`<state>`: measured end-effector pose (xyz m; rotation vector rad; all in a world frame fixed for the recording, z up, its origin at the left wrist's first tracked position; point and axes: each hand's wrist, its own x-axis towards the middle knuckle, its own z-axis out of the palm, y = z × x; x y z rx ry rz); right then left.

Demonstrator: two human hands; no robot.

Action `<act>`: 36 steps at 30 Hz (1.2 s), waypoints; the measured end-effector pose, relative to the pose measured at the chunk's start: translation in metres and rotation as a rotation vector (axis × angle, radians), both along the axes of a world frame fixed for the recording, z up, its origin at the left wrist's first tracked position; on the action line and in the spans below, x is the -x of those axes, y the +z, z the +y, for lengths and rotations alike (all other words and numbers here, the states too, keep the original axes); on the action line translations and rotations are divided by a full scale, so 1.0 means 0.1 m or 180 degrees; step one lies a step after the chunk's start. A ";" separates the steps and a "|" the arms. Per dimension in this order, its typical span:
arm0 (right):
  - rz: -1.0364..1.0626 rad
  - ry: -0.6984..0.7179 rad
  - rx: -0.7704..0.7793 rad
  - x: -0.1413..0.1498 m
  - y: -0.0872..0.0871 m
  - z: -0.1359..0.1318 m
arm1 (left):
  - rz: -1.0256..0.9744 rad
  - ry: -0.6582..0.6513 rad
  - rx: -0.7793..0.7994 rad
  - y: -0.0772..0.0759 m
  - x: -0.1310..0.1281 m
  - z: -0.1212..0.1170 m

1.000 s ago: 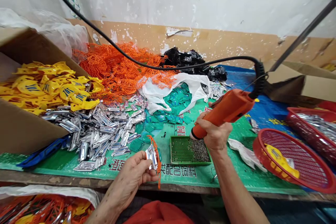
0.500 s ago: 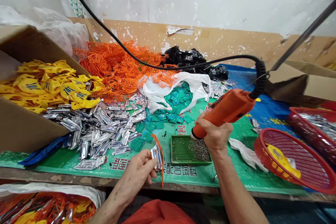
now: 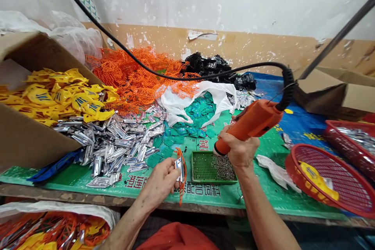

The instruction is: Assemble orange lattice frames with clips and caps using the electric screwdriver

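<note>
My left hand (image 3: pixel 164 177) pinches a small silver part (image 3: pixel 179 168) together with a thin orange plastic frame (image 3: pixel 183 181), just above the table's front edge. My right hand (image 3: pixel 241 150) is wrapped round an orange electric screwdriver (image 3: pixel 252 123), its black cable rising from the back end. The driver's nose points down at the small screws (image 3: pixel 225 168) heaped in the right half of a green perforated tray (image 3: pixel 202 166); its tip is hidden among them. Loose silver parts (image 3: pixel 117 144) lie spread to the left of my left hand, with teal plastic pieces (image 3: pixel 164 150) beyond it.
A cardboard box (image 3: pixel 32 140) of yellow pieces (image 3: pixel 73 95) stands at the left. Orange frames (image 3: pixel 131 74) and black parts (image 3: pixel 208 68) are piled at the back. A red basket (image 3: pixel 295 160) sits right; a filled sack (image 3: pixel 114 213) is below left. The cable (image 3: pixel 123 49) hangs across.
My left hand has moved slightly right and up with the silver part and orange frame, which has turned to show more strands. The right hand and screwdriver look nearly unmoved.
</note>
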<state>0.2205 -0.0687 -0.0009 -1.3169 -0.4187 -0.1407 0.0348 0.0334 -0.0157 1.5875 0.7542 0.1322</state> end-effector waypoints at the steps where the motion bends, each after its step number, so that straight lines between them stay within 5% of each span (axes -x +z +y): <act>1: 0.0008 0.0005 -0.0021 -0.01 -0.01 0.00 | 0.0001 -0.0002 -0.0004 0.00 -0.01 0.00; 7: 0.0085 0.0134 -0.0193 -0.06 0.05 -0.04 | 0.0108 -0.0035 0.0246 0.07 -0.07 0.03; 18: 0.0355 0.1325 -0.0745 0.46 0.59 -0.03 | -0.0001 -0.0268 0.0349 0.10 -0.08 0.03; 25: 0.0474 0.1661 -0.0626 0.74 0.56 0.07 | -0.0096 -0.0380 0.0237 0.06 -0.06 0.04; 36: 0.0313 0.1593 -0.0195 0.75 0.50 0.08 | -0.0075 -0.0438 0.0090 0.06 -0.10 0.00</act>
